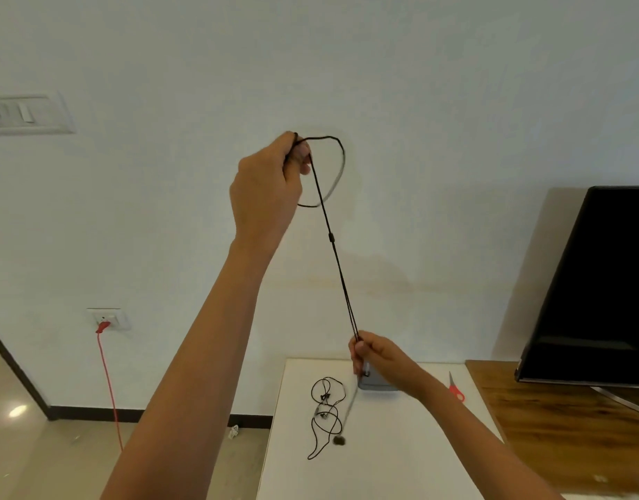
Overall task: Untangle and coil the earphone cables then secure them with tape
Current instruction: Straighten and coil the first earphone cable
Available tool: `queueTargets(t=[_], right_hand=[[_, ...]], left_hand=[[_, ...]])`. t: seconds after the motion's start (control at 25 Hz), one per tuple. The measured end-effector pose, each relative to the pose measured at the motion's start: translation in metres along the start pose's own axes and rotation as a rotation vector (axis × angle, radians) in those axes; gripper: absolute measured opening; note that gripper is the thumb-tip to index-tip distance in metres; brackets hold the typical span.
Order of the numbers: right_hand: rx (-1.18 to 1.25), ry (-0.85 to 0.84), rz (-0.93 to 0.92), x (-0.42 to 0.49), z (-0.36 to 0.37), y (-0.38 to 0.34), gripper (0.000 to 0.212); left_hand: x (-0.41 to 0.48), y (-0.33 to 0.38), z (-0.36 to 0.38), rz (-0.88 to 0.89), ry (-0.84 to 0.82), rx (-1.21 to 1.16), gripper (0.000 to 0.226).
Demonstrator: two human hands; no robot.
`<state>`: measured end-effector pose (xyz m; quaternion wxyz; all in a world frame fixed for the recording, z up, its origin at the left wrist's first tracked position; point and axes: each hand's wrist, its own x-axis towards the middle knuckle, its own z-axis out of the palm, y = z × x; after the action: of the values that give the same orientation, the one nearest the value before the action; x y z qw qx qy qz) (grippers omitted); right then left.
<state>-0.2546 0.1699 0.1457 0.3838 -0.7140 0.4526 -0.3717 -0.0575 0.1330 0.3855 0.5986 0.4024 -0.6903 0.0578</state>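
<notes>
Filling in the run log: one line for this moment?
stage: untangling | left hand: pinches earphone cable high | right hand: holds it low, taut | second earphones: on table

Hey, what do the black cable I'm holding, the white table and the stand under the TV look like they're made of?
The black cable: thin, matte, flexible, probably rubber or plastic sheathing. The white table: smooth, grainless, likely laminate or painted board. The stand: brown grain streaks, slight sheen, wood or wood-look veneer.
</notes>
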Motion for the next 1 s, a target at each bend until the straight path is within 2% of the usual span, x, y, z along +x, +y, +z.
queueTargets(t=[0.08, 0.2, 0.28, 0.44, 0.56, 0.68, 0.8, 0.88, 1.0], right_hand=[[-0.154, 0.039, 0.079, -0.006, 0.003, 0.035, 0.022], [-0.097, 0.138, 0.143, -0.014, 0.014, 0.059, 0.027], [-0.006, 0.223, 0.186, -0.016, 0.022, 0.068, 0.025], [0.148, 0.372, 0.258, -0.015, 0.025, 0.075, 0.007], [0.077, 0.451, 0.309, -0.017, 0.026, 0.085, 0.003], [-0.069, 0.452, 0.34, -0.023, 0.029, 0.097, 0.004], [-0.126, 0.442, 0.398, -0.031, 0.03, 0.109, 0.027], [-0.175, 0.411, 0.452, -0.033, 0.029, 0.115, 0.021], [-0.214, 0.204, 0.567, -0.021, 0.017, 0.105, 0.02]], left_hand=[[0.009, 0.0, -0.003, -0.031, 0.077, 0.02, 0.024], [0.02, -0.001, -0.005, -0.055, 0.155, 0.055, 0.026], [0.022, -0.002, -0.005, -0.06, 0.149, 0.066, 0.026], [0.019, -0.005, -0.004, -0.047, 0.114, 0.047, 0.026], [0.021, -0.01, -0.006, -0.036, 0.067, 0.081, 0.025], [0.016, -0.017, -0.002, -0.023, -0.056, 0.161, 0.022], [0.007, -0.026, 0.006, -0.073, -0.185, 0.149, 0.024], [0.0, -0.031, 0.014, -0.134, -0.277, 0.081, 0.023], [-0.016, -0.035, 0.034, -0.209, -0.401, -0.054, 0.024]])
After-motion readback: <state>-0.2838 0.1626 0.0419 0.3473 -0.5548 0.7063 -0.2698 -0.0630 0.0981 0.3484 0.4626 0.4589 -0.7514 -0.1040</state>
